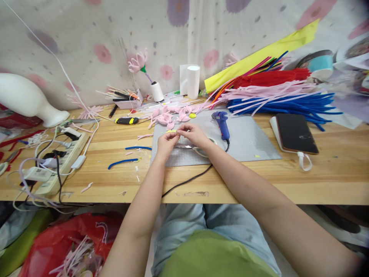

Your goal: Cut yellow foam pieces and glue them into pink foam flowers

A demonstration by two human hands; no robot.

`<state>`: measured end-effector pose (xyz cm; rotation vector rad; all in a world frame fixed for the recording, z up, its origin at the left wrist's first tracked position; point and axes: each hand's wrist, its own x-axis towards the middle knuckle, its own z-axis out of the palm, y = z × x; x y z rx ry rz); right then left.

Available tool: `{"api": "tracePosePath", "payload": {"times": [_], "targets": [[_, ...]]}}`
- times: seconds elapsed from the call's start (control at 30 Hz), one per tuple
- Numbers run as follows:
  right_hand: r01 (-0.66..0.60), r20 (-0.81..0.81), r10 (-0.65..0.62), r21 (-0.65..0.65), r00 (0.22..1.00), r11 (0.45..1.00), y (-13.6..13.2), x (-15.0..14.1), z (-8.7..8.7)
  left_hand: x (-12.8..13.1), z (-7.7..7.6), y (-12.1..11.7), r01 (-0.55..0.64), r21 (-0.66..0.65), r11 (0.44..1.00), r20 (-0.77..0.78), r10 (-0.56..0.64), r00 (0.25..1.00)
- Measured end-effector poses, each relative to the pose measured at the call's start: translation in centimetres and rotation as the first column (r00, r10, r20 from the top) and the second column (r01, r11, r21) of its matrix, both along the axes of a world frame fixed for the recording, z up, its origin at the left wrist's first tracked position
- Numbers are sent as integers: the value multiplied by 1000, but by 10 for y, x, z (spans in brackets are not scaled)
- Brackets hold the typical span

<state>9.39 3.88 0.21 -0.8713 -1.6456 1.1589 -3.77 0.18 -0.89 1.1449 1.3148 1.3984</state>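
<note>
Over the grey cutting mat, my left hand and my right hand meet with their fingertips pinched together. A small yellow piece shows at the left fingertips; its full shape is hidden by the fingers. Just below the hands lie scissors with a pale handle, partly covered by my right wrist. Pink pipe-cleaner petals and another yellow piece sit right behind the fingers. To the right of my right hand rests a blue glue gun, its black cord running under my forearm.
Bundles of blue pipe cleaners and red ones lie at the back right, behind a black power bank or phone. A power strip with tangled cables is at left. A pink flower stands in a white spool.
</note>
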Motion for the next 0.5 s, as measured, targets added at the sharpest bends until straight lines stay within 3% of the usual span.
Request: {"api": "tracePosePath", "payload": {"times": [0.27,0.5], "targets": [[-36,-101,22,-139,995,990,3,1,-3,1,4,-1,-23,-33,999,21,23,1000],[-149,-55,142,-176,988,973,5,4,-5,0,6,-2,47,-53,997,24,-46,999]]}}
